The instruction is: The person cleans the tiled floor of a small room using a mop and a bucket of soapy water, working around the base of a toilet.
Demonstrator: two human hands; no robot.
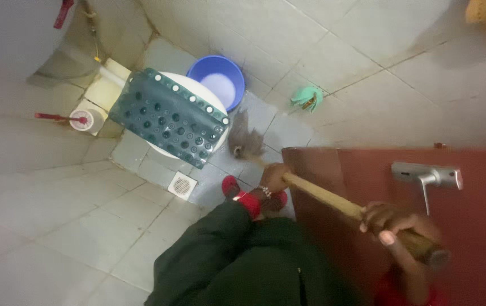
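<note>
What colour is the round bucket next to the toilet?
Blue bucket, seen best in the head view.

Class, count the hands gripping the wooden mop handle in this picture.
2. The left hand holds the wooden mop handle partway down, near the mop head; the right hand holds its top end.

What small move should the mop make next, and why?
Probably a short pull back toward the floor drain: both hands, left hand and right hand, grip the wooden handle, and the mop head rests on tiles beside the toilet.
</note>
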